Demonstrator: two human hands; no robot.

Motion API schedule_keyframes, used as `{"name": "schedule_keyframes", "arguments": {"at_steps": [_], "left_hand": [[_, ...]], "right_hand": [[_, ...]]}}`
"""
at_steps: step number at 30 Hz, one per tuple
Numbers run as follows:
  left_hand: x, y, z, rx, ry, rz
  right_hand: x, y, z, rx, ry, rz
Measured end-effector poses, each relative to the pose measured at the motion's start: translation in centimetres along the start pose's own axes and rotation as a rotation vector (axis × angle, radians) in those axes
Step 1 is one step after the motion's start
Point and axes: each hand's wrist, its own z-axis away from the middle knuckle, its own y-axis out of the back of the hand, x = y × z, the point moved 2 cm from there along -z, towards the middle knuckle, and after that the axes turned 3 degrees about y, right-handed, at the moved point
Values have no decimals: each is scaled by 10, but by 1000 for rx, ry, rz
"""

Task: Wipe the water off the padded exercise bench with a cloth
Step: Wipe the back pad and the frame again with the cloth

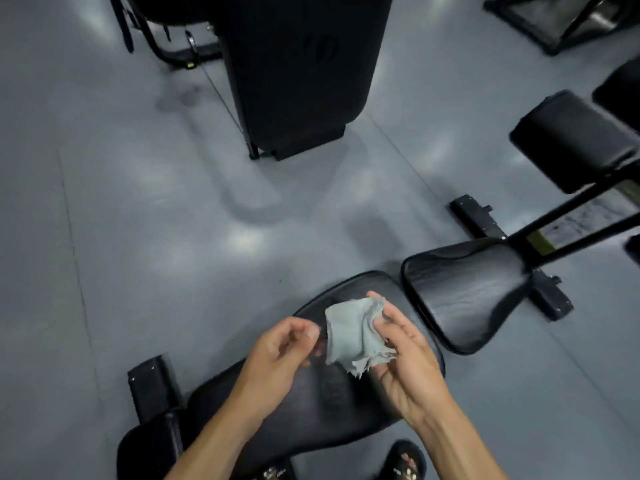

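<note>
Above the padded bench, the left hand is hovering with fingers loosely curled, holding nothing, just beside the crumpled grey cloth, which the right hand is pinching, palm up.

We see two bare forearms reaching in from the bottom edge, with no sleeves, watch, bracelet or rings on them. The left hand and right hand wear no gloves; nails look short, though blur softens the fingertips. Tendons stand out along the right wrist. At the bottom edge we note two feet in dark open slippers, the uppers carrying small pale patterned marks; the left one is mostly cut off by the frame. Lettering there is too blurred to read.
</note>
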Motion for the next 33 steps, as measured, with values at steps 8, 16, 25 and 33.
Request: {"name": "schedule_keyframes", "arguments": {"at_steps": [8, 16, 25, 33], "left_hand": [[121, -125, 47, -247, 81, -56], [193, -296, 72, -358, -98, -102], [259, -431, 63, -339, -174, -140], [293, -466, -10, -214, -123, -94]], "right_hand": [[-139, 25, 103, -25, 94, -56], [-267, 123, 154, 88, 328, 385], [-388, 183, 181, -71, 404, 555], [-471, 240, 120, 234, 393, 506]]}}
